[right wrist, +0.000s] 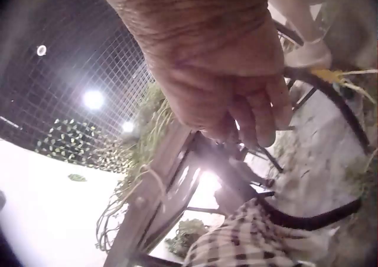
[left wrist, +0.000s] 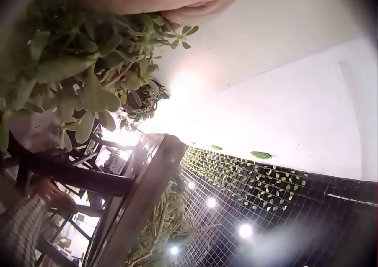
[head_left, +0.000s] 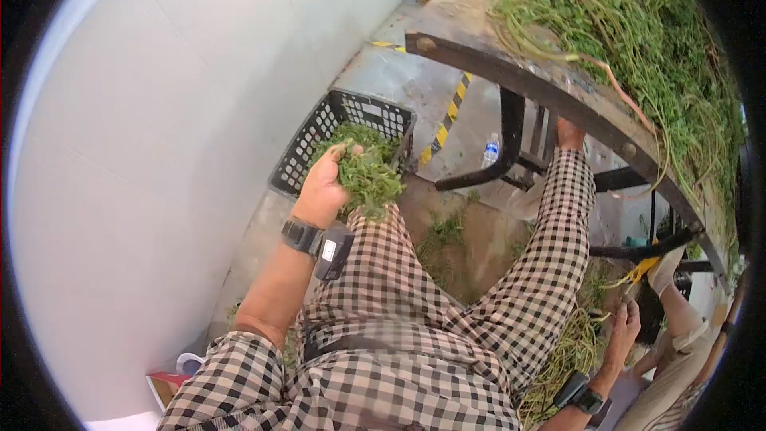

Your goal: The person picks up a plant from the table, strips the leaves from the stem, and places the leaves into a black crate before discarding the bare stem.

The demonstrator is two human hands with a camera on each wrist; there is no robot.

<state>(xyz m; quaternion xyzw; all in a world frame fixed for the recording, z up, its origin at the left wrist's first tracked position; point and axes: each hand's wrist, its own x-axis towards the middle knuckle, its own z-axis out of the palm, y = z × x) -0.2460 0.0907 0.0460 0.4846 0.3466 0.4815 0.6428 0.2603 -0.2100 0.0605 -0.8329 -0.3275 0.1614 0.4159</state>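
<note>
I log the left hand (head_left: 323, 187) clutching a bunch of leafy greens (head_left: 369, 178) just above the black lattice basket (head_left: 307, 144), which already holds some leaves. The right hand (head_left: 624, 327) hangs low beside the knee, fingers curled; whether it holds anything I cannot tell. Judging progress: partway, since long stringy stems (head_left: 638, 24) blanket the desk (head_left: 511, 72).

A produce-sorting work area, likely a market back room; a rough metal-framed table (head_left: 511, 72) heaped with long-stemmed green herbs (head_left: 638, 32); a black plastic lattice crate (head_left: 319, 136) of trimmed leaves; bare concrete floor (head_left: 399, 80) with yellow-black hazard tape (head_left: 447, 116).
</note>
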